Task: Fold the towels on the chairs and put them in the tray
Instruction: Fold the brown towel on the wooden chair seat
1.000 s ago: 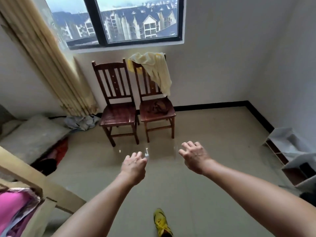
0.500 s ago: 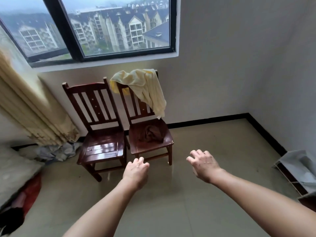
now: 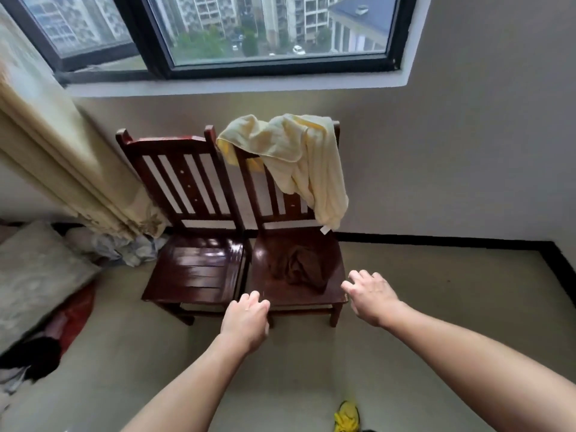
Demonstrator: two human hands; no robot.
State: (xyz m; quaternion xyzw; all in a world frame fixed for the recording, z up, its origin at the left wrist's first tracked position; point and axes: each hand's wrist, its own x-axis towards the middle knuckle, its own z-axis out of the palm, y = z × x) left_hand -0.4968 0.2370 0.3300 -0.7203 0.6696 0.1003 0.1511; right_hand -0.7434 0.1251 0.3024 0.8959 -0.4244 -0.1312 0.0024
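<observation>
Two dark wooden chairs stand side by side under the window. A pale yellow towel [image 3: 296,160] hangs crumpled over the backrest of the right chair [image 3: 330,294]. A small brown towel [image 3: 296,268] lies bunched on that chair's seat. The left chair [image 3: 193,269] has a bare seat. My left hand [image 3: 244,319] hovers at the front edge between the two seats, fingers loosely curled, holding nothing. My right hand [image 3: 369,294] reaches toward the right chair's front right corner, fingers spread and empty. No tray is in view.
A cream curtain [image 3: 56,157] hangs at the left. Crumpled cloth [image 3: 124,247] lies below it, with a grey cushion [image 3: 37,275] and red and black items [image 3: 62,325] on the floor. A yellow shoe [image 3: 347,417] shows at the bottom. Bare tiled floor extends right.
The view has come much closer to the chairs. Both hands have advanced from open floor to the front edge of the right chair's seat.
</observation>
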